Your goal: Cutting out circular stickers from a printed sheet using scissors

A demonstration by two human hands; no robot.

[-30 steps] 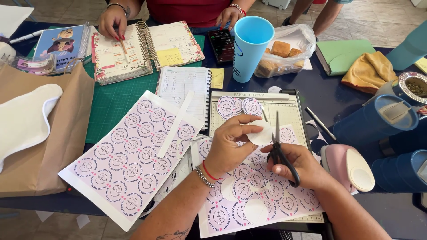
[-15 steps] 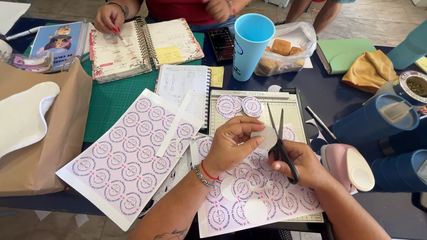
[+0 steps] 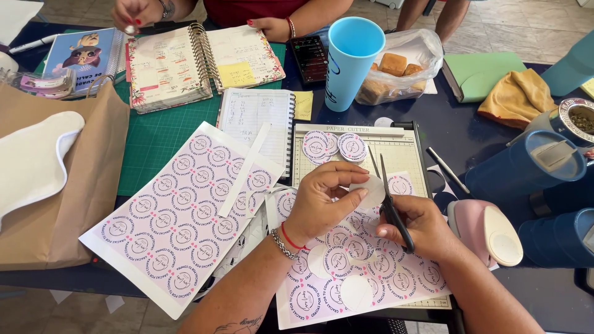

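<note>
Both grips are closed on something: the right hand (image 3: 421, 232) has its fingers through the loops of black-handled scissors (image 3: 388, 201), blades parted and pointing away from the person, while the left hand (image 3: 325, 201) pinches a small white paper circle (image 3: 373, 190) between thumb and fingertips, right against the blades.

Largest risk, as I judge it: the left fingertips sit just beside the open blades, so a snip taken while the circle is turned could nick a finger. Next, a wandering cut could run into the printed ring and spoil the sticker. Smaller still, the loose cut circles (image 3: 334, 146) resting on the paper cutter (image 3: 408, 154) could be brushed off by a forearm, and the tall blue cup (image 3: 352, 62) stands close behind on the tabletop (image 3: 458, 130).

Both forearms come in from the bottom edge and meet over the partly cut sticker sheet (image 3: 346, 291). A full sticker sheet (image 3: 179, 210) lies to the left. The left wrist is bent inward, palm down; the right hand is turned thumb-up, with a pink punch (image 3: 486, 232) near it.
</note>
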